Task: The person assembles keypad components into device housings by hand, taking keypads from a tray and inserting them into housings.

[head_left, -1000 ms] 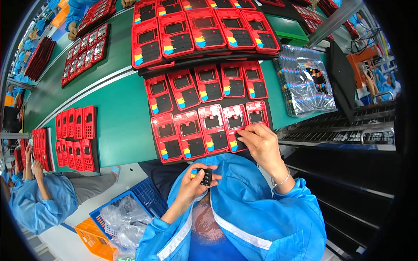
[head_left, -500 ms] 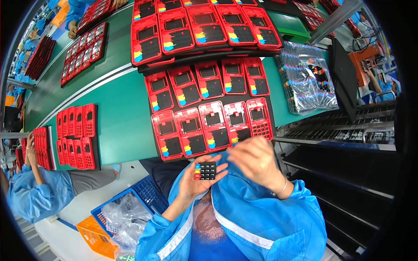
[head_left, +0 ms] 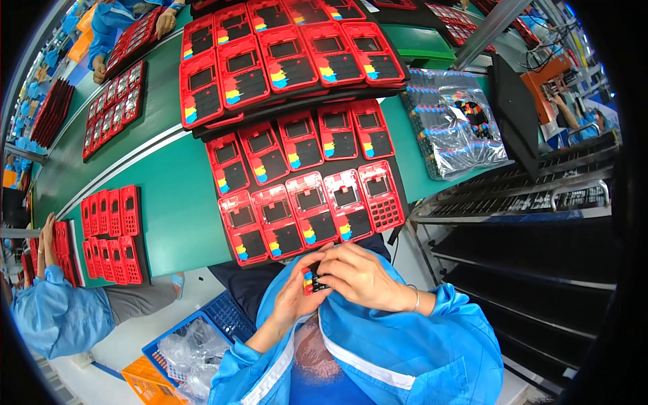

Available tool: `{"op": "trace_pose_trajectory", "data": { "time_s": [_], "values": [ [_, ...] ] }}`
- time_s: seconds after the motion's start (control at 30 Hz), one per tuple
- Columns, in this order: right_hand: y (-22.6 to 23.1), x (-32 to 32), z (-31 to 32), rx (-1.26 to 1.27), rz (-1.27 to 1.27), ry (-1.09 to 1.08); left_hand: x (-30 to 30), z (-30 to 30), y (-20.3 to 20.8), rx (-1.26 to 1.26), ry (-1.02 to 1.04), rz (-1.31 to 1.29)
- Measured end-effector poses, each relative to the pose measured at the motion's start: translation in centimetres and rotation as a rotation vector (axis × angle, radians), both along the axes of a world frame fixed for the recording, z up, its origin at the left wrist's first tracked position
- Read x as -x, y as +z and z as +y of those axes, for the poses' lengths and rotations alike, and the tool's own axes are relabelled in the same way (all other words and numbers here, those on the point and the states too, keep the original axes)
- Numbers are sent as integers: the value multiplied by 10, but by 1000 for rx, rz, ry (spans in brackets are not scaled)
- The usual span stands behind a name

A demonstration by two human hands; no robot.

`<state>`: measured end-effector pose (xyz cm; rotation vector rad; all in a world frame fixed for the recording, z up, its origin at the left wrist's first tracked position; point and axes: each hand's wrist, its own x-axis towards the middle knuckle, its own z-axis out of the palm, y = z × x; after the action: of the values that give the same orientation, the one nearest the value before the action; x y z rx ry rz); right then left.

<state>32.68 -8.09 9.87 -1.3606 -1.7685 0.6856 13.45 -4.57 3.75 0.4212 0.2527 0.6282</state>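
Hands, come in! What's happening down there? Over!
Left hand holding coloured-and-black keypad. Right hand bent over it, hiding part. Red casings in rows beyond.

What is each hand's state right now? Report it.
Left hand: holding the black keypad with coloured keys.
Right hand: curled over the keypad; whether it grips cannot be told.

Black and multicoloured keypad point(head_left: 309, 282), red casings point(head_left: 383, 198), green bench point(head_left: 182, 233), blue smock point(head_left: 432, 351)

We see a black keypad point(head_left: 309, 283) with red and yellow keys along its nine o'clock edge. We find it held toward six o'clock, partly covered from view.
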Motion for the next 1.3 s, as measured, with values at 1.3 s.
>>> {"op": "trace_pose_trajectory", "data": {
  "time_s": [1.3],
  "values": [
    [-27, -112, -20, -278, -644, -244, -86, 40, 21, -2207, -34, 1045]
  ]
}}
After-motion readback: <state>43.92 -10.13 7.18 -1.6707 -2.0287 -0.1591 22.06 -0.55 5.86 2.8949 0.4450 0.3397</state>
